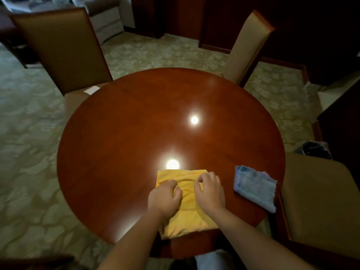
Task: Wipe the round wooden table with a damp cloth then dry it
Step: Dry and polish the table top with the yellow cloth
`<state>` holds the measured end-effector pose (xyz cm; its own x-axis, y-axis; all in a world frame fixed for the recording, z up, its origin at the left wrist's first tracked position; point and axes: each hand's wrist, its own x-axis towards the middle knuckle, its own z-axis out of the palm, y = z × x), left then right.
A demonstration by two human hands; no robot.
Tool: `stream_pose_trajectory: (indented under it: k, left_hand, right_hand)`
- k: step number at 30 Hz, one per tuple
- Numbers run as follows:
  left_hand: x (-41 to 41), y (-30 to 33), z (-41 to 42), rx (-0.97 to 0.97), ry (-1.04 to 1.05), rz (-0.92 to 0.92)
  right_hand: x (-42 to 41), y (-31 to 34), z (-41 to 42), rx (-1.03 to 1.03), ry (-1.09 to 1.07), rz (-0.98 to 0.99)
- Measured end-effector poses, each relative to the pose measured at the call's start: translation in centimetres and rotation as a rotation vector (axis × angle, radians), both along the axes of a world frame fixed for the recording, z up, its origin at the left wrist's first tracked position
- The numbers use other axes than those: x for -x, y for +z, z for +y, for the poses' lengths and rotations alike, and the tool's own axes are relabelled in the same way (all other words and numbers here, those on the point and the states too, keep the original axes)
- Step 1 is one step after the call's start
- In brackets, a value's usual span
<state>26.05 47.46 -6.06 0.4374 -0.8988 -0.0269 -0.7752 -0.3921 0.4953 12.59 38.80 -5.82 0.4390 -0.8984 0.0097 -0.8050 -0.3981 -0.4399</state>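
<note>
While the yellow cloth (187,203) lies flat at the near edge of the round wooden bench (136,123), its near end drooping over the rim, both your hands sit on top of it. Left hand (164,197) has fingers curled into the fabric at mid-cloth; right hand (210,191) likewise bunches a fold, knuckles up. Cloth runs long axis away from you, directly beneath both hands, so neither is nearer. Blue cloth (255,187) lies apart to the right, near the bench's edge, closer to your right hand, untouched. Whether yellow is the damp one cannot be told. Most of the benchtop lies ahead and to the left. Three upholstered chairs ring the bench; patterned carpet below; two lamp glares on the polish.
</note>
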Motion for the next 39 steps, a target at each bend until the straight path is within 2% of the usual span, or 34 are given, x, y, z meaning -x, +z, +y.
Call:
stream_pose_trajectory:
  k: [2,4,7,10,12,14,17,19,21,23,27,29,32,36,37,39]
  left_hand:
    - [-0.4,0.6,-0.3,0.032,0.037,0.152]
    - [-0.9,0.9,-0.6,0.067,0.111,0.265]
    - [-1.5,1.0,-1.2,-0.024,0.172,0.338]
    - [-2.1,1.7,-2.3,-0.210,0.123,0.394]
    - [-2.8,2.5,-3.2,-0.323,0.066,0.406]
    - [-3.6,3.2,-4.0,-0.393,0.010,0.392]
    - [-4.4,3.9,-4.4,-0.393,-0.036,0.186]
    - [-4.7,3.7,-4.3,-0.345,-0.003,0.025]
    - [-4.8,3.4,-4.2,-0.333,0.008,-0.028]
    - [-4.6,2.9,-4.4,-0.350,-0.048,0.004]
    - [-4.2,3.5,-4.7,-0.362,-0.037,0.211]
    - [-4.6,5.0,-4.8,-0.436,-0.034,0.319]
    - [-5.4,7.8,-5.2,-0.577,-0.110,0.317]
    - [-6.1,10.9,-5.8,-0.418,-0.013,0.562]
    - [-6.0,11.8,-5.9,-0.351,-0.004,0.562]
    - [-6.0,13.5,-6.3,-0.215,-0.050,0.360]
  right_hand:
    - [-0.6,0.4,-0.4,-0.111,-0.187,-0.051]
    - [-1.0,0.9,-1.0,-0.242,-0.277,-0.042]
    - [-1.1,1.4,-2.4,-0.402,-0.264,-0.095]
    - [-0.4,1.7,-3.8,-0.443,-0.151,-0.056]
    - [-0.4,2.0,-4.4,-0.407,-0.084,-0.026]
    - [-0.8,2.4,-4.8,-0.354,-0.065,-0.097]
    - [-1.5,3.5,-5.4,-0.294,-0.122,-0.233]
    - [-1.2,3.7,-5.8,-0.383,-0.091,-0.233]
    - [-0.8,3.5,-5.7,-0.579,-0.006,-0.163]
    - [-0.5,3.0,-5.3,-0.641,0.045,-0.097]
    - [-0.9,3.6,-5.1,-0.565,-0.024,-0.214]
    - [-1.3,4.5,-5.2,-0.630,-0.069,-0.286]
    - [-1.9,6.1,-5.4,-0.652,-0.048,-0.330]
    - [-3.0,9.1,-5.7,-0.547,-0.028,-0.499]
    - [-3.3,9.9,-5.7,-0.519,-0.016,-0.527]
    - [-3.7,11.6,-6.0,-0.445,-0.002,-0.565]
